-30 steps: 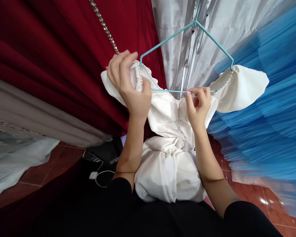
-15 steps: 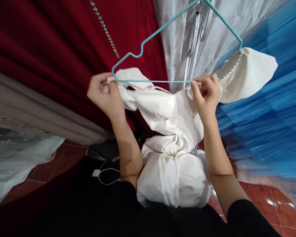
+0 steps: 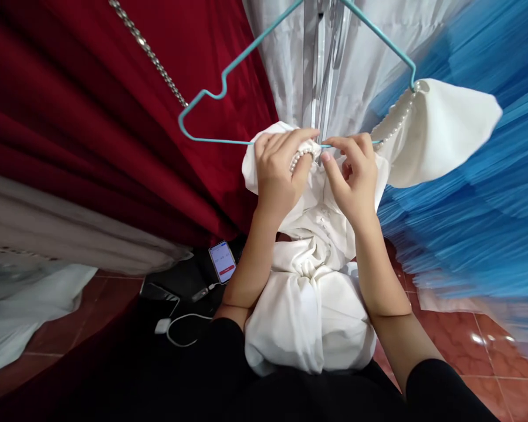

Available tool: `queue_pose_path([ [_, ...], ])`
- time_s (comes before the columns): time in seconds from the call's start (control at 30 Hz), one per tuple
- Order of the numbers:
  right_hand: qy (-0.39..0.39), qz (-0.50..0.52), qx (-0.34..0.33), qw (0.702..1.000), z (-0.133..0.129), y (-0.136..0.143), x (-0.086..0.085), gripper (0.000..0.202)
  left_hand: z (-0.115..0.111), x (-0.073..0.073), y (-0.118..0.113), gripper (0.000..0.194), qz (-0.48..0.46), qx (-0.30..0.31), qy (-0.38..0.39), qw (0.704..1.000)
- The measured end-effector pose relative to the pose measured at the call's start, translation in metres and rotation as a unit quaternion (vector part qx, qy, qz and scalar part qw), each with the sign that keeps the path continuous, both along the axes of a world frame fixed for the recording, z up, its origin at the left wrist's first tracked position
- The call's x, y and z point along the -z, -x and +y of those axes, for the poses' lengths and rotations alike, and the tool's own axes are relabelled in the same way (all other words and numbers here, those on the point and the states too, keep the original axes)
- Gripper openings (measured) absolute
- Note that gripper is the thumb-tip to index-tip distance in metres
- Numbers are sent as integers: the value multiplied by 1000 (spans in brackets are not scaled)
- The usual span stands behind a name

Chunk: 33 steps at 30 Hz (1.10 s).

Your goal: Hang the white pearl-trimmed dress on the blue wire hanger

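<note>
Deep red drapery (image 3: 92, 135) fills the left of the view, with a beaded strand (image 3: 146, 47) slanting down across it, while a white curtain (image 3: 275, 64) hangs at the centre and blue tulle (image 3: 488, 223) sweeps down the right over red floor tiles (image 3: 449, 346). And right in the middle, the white dress (image 3: 286, 316)! Its bodice is up at the hands, its skirt bundled against the person's black clothing (image 3: 158, 381). Across the top runs the turquoise hanger (image 3: 220, 140), its left end bare, poking out in front of the red. Over on the other side, a puffed sleeve (image 3: 453, 129) hangs from the hanger's shoulder notch, pearl trim (image 3: 398, 124) curving along its edge.

Now the hands, almost meeting at the lower bar! The left hand (image 3: 278, 170) has its fingers curled over bunched white fabric, the thumb coming up opposite, with pearls showing between thumb and forefinger. Just beside it, the right hand (image 3: 356, 167) pinches the bar between thumb and forefinger, other fingers folded in; whether it catches the neckline too, I can't tell. Down by the left forearm, a lit phone (image 3: 222, 262) lies near a looping white cable (image 3: 182, 344).
</note>
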State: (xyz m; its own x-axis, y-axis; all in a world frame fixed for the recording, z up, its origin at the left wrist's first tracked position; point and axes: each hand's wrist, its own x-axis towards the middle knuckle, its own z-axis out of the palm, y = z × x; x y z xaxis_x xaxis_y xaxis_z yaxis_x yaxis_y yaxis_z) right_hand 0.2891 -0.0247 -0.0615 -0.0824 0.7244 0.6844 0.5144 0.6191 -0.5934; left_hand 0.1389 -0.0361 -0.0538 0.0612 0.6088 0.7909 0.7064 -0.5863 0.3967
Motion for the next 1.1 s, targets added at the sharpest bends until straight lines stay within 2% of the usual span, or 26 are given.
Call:
queue_pose_path([
  [0.07, 2, -17, -24, 1000, -6, -5, -4, 30, 1, 3, 2, 25, 36, -12, 46, 998],
  [0.17, -54, 9, -31, 998, -11, -12, -7, 24, -2, 7, 1, 27, 40, -35, 46, 998],
  [0.23, -127, 57, 19, 990, -10, -16, -9, 20, -4, 7, 0, 27, 33, -37, 41, 998],
  [0.3, -196, 83, 103, 972, -5, -22, -13, 21, -2, 7, -1, 27, 28, -37, 36, 998],
  [0.4, -260, 37, 191, 946, 10, -35, -23, 38, 2, 8, -1, 27, 22, -34, 32, 999],
  [0.5, -259, -40, 185, 947, 32, -50, -28, 53, 3, 9, 1, 26, 19, -30, 44, 998],
  [0.6, -207, -67, 129, 968, 51, -64, -31, 49, 0, 8, 8, 25, 7, -42, 59, 997],
  [0.67, -180, -52, 114, 976, 59, -72, -36, 45, -2, 5, 13, 28, 3, -52, 60, 997],
  [0.77, -181, -12, 134, 974, 69, -88, -51, 32, -4, 2, 17, 35, 6, -51, 61, 997],
  [0.87, -186, 70, 155, 968, 78, -112, -59, 31, -5, -1, 15, 36, 6, -34, 74, 997],
  [0.93, -182, 137, 172, 959, 79, -126, -52, 31, -7, -3, 12, 36, 8, -23, 79, 997],
  [1.0, -201, 185, 186, 944, 72, -130, -35, 27, -7, -3, 10, 36, 8, -19, 76, 997],
  [1.1, -302, 221, 208, 904, 50, -109, -3, 12, -3, -1, 9, 34, 5, -20, 72, 997],
])
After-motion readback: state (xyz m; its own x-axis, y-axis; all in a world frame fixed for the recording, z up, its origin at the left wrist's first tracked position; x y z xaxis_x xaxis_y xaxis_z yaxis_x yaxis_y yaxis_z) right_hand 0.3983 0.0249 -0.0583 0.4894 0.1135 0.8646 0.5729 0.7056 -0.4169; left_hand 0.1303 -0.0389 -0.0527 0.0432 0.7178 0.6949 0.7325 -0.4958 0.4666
